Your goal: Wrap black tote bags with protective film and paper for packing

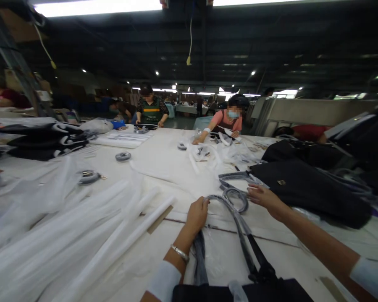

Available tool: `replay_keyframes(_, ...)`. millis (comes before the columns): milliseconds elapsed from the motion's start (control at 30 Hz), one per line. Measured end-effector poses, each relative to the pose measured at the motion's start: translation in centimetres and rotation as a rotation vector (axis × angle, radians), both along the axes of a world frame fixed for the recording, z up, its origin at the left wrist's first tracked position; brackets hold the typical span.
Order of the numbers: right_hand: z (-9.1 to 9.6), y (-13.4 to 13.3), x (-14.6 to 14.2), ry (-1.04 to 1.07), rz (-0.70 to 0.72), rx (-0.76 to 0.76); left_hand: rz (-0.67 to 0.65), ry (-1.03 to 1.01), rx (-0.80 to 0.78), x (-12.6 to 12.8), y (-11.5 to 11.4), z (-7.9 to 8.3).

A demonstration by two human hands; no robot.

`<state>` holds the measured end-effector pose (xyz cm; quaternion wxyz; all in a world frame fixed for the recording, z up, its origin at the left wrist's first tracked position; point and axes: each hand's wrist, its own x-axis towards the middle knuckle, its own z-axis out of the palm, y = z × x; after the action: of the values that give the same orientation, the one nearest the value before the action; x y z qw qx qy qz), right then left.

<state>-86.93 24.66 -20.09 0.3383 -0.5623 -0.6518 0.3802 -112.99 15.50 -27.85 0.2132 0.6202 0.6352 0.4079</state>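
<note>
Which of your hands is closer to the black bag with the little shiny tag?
Right. The right hand is by the left edge of the black bag; the left hand is farther left, holding a plastic-wrapped strap.

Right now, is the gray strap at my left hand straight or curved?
Curved: the gray strap arches from your left hand and down toward the black item at the picture's bottom edge.

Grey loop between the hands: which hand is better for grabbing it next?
Probably the right hand: it looks open beside the grey loop, while the left hand holds a plastic-wrapped strap.
</note>
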Motion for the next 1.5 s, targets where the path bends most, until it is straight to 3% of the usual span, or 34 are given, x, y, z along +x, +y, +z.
replay_keyframes(67,-0.6,-0.4,0.7,-0.175,-0.063,0.248,-0.006,-0.010,-0.001,-0.1,0.1,0.0)
replay_keyframes(167,-1.2,-1.0,-0.1,-0.465,0.101,0.460,-0.022,-0.029,0.002,-0.2,0.2,-0.2)
replay_keyframes(233,-1.7,-1.4,-1.2,-0.685,0.199,0.452,-0.027,-0.039,0.011,-0.2,0.3,-0.4)
replay_keyframes(333,-2.7,-1.8,-2.3,-0.907,0.225,0.396,-0.033,-0.050,0.009,-0.3,0.5,-0.5)
replay_keyframes(467,-2.1,-2.6,-2.0,-0.875,0.140,0.372,-0.044,-0.066,-0.024,-0.5,0.5,-0.2)
replay_keyframes(567,0.3,-4.4,-1.4,-0.663,-0.056,0.369,-0.052,-0.052,-0.053,-0.5,0.2,0.4)
replay_keyframes(633,2.3,-6.6,-1.5,-0.345,-0.148,0.314,-0.056,-0.018,-0.059,-0.5,0.0,1.2)
replay_keyframes(700,4.1,-9.5,-2.1,0.061,-0.121,0.175,-0.064,0.035,-0.058,-0.7,-0.2,2.5)
replay_keyframes(800,5.7,-14.4,-4.2,0.505,0.058,-0.081,-0.072,0.147,-0.036,-1.3,-0.6,5.8)
replay_keyframes(900,5.7,-18.7,-6.9,0.727,0.175,-0.284,-0.056,0.288,0.002,-1.9,-1.8,10.2)
replay_keyframes(1000,4.6,-21.6,-9.3,0.828,0.200,-0.449,-0.025,0.421,0.032,-1.6,-4.4,14.2)
replay_keyframes(1100,3.1,-23.0,-10.8,0.925,0.181,-0.506,0.022,0.547,0.050,-0.4,-7.6,16.7)
replay_keyframes(1233,1.1,-23.5,-11.2,1.103,0.058,-0.368,0.040,0.728,0.064,2.1,-11.2,17.3)
replay_keyframes(1500,-0.4,-22.3,-10.5,1.304,-0.058,-0.246,0.056,0.727,0.109,6.3,-15.1,15.5)
